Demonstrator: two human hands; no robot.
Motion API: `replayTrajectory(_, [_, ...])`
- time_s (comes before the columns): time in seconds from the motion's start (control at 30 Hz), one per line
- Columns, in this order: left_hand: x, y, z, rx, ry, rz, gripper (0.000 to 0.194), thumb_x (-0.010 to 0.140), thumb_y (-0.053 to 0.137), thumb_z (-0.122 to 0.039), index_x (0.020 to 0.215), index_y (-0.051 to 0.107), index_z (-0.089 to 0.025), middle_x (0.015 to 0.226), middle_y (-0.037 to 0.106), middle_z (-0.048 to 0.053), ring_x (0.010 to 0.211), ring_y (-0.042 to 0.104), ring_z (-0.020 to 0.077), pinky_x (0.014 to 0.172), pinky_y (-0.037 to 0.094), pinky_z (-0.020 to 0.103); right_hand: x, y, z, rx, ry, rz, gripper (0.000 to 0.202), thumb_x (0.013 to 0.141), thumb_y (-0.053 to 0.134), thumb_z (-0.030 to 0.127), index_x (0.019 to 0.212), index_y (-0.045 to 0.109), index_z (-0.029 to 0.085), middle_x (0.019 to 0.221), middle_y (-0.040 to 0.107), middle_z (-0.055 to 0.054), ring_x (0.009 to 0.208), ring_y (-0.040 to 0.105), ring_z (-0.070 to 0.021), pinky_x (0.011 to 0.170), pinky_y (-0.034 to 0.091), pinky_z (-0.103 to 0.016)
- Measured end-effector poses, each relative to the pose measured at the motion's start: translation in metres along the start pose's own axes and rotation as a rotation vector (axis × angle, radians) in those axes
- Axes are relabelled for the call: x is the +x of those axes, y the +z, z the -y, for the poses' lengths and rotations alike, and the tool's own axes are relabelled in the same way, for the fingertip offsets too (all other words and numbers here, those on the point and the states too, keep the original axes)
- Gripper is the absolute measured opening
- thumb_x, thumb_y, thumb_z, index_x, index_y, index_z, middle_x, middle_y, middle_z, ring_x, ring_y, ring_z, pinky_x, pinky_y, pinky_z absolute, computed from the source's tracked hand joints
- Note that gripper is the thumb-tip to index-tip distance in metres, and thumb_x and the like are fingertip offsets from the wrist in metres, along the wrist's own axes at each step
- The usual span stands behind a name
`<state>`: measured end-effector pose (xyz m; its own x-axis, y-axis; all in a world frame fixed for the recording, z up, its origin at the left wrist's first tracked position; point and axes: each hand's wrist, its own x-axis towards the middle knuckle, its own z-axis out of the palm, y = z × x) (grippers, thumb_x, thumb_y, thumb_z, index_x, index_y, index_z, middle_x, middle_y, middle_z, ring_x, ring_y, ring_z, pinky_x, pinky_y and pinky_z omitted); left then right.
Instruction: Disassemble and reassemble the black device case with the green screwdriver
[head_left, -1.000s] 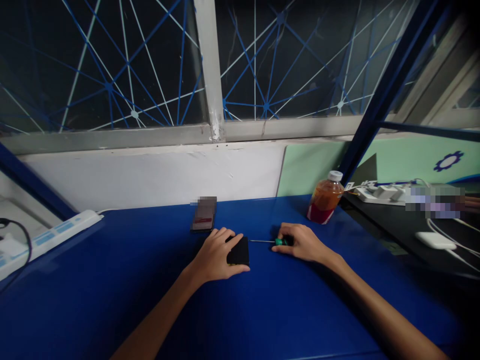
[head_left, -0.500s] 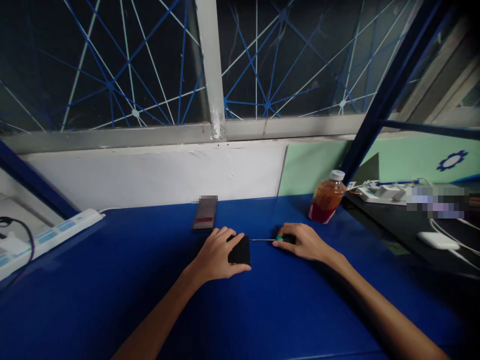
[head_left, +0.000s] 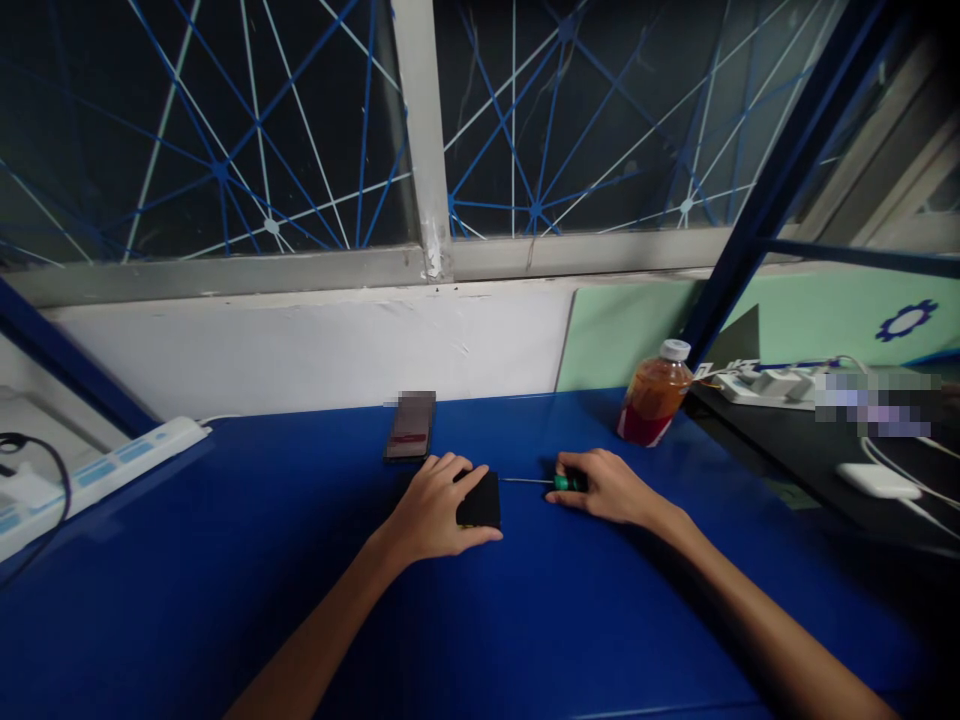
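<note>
A flat black object (head_left: 481, 500) lies on the blue table (head_left: 465, 640), and my left hand (head_left: 441, 508) grips it from its left side, thumb at the near edge and fingers over the top and far edge. My right hand (head_left: 604, 484) holds a screwdriver (head_left: 564, 483) by its green handle, between thumb and fingers. The thin metal shaft points left, level with the table, its tip at or very near the right edge of the black object. Whether the tip touches cannot be made out.
Behind my left hand lies a phone (head_left: 411, 428). A bottle with orange drink (head_left: 655, 394) stands beyond my right hand. At far left is a white power strip (head_left: 105, 478); at right, a black surface (head_left: 795, 460) carries a white charger (head_left: 877, 482) and cables.
The fingers of my right hand have shifted on the screwdriver, and more of its green handle shows. My left hand and the black object have stayed in place.
</note>
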<state>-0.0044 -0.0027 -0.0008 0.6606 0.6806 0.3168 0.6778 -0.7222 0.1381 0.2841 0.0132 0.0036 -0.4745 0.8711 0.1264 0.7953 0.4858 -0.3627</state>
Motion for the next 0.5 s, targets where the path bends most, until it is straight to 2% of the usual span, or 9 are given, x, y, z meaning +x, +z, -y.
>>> replayTrajectory(0.23, [0.004,-0.005,-0.01,-0.044,0.002,-0.062,0.068,0.073,0.058,-0.068,0.121,0.056,-0.019,0.111,0.059,0.012,0.101,0.052,0.0298,0.085,0.041,0.047,0.001,-0.002,-0.004,0.061,0.021,0.025,0.032,0.075,0.064,0.052,0.076,0.057,0.021,0.061,0.058,0.002,0.053,0.049,-0.0126,0.052,0.029,-0.024])
replayTrajectory(0.4, [0.016,-0.006,-0.024,-0.075,-0.05,-0.132,0.038,0.086,0.058,-0.044,0.117,0.059,-0.021,0.113,0.059,0.007,0.104,0.052,0.0245,0.086,0.041,0.041,0.001,-0.002,-0.005,0.109,0.004,0.011,0.034,0.074,0.065,0.053,0.074,0.056,0.021,0.062,0.057,0.003,0.055,0.048,-0.012,0.053,0.029,-0.023])
replayTrajectory(0.5, [0.024,-0.003,-0.026,-0.035,-0.074,-0.133,0.027,0.086,0.061,-0.033,0.11,0.063,-0.021,0.108,0.061,0.006,0.102,0.053,0.0229,0.086,0.04,0.039,0.001,-0.002,-0.005,0.115,-0.003,0.006,0.036,0.074,0.064,0.056,0.073,0.055,0.021,0.061,0.055,0.004,0.053,0.046,-0.0111,0.052,0.029,-0.023])
